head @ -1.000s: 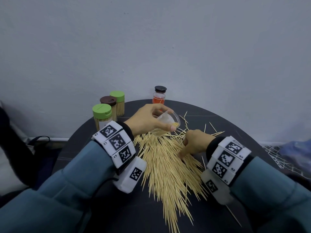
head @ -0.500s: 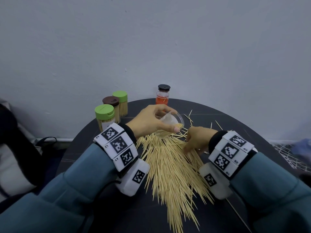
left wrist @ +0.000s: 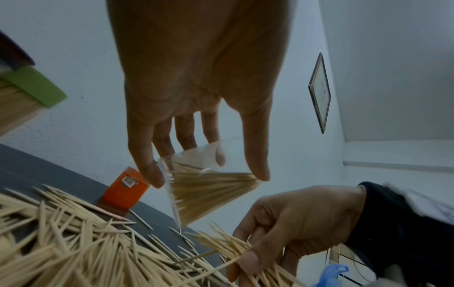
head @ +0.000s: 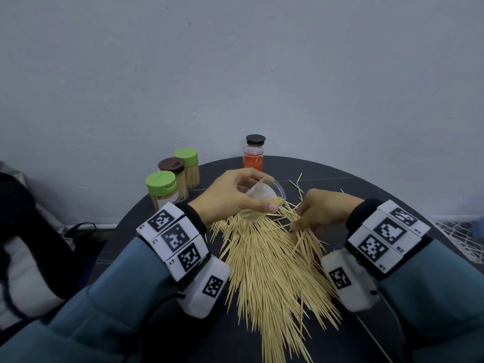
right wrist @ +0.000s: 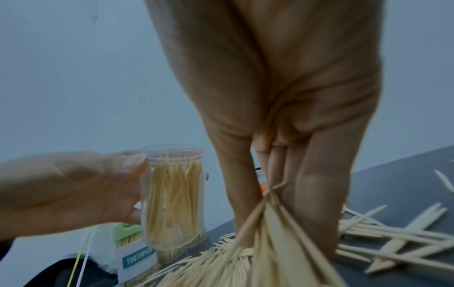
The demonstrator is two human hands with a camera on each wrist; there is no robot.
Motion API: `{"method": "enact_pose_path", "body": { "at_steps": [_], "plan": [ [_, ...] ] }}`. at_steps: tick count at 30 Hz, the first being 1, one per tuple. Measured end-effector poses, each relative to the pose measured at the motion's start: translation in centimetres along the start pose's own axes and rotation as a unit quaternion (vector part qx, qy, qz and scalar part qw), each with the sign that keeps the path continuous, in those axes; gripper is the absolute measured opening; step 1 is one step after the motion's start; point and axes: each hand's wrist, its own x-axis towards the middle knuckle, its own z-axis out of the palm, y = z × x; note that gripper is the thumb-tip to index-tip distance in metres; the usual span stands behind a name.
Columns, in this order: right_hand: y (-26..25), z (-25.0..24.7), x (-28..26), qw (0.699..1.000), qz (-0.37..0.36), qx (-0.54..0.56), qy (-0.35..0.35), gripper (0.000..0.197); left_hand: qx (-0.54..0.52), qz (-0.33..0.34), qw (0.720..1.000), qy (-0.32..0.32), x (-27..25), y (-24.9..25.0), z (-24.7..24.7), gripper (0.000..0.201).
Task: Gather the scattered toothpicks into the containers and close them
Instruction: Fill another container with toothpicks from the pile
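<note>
While the left hand (head: pixel 230 197) grips the clear container (head: pixel 264 196), its mouth tilts toward frame right. Just right, the right hand (head: pixel 322 210) pinches a toothpick bundle (left wrist: pixel 228 250), tips pointing at that mouth.

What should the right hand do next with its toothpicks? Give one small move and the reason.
Probably lift the pinched bundle to the open mouth of the clear container and slide it in. The right hand already pinches a bunch just off the pile, and the left hand holds the partly filled, lidless container tilted toward it.

Toothpicks (head: pixel 264 265) on table (head: pixel 327 176), closed jars (head: pixel 171 179) behind at left
</note>
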Motion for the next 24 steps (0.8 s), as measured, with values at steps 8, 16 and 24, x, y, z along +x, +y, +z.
{"method": "enact_pose_path", "body": {
  "at_steps": [8, 16, 24],
  "plan": [
    [0.3, -0.7, -0.4, 0.991, -0.053, 0.122, 0.010, 0.018, -0.009, -0.001, 1.000, 0.004, -0.2, -0.1, 0.0, 0.062],
    [-0.1, -2.2, -1.5, 0.898, -0.138, 0.401, 0.121, 0.009, -0.042, -0.025, 0.997, 0.055, -0.1, -0.3, -0.3, 0.046],
    [-2.0, -2.6, -2.6, 0.812, -0.244, 0.466, 0.252, 0.005, -0.018, -0.036, 0.999, 0.006, -0.3, -0.3, 0.2, 0.050]
  ]
}}
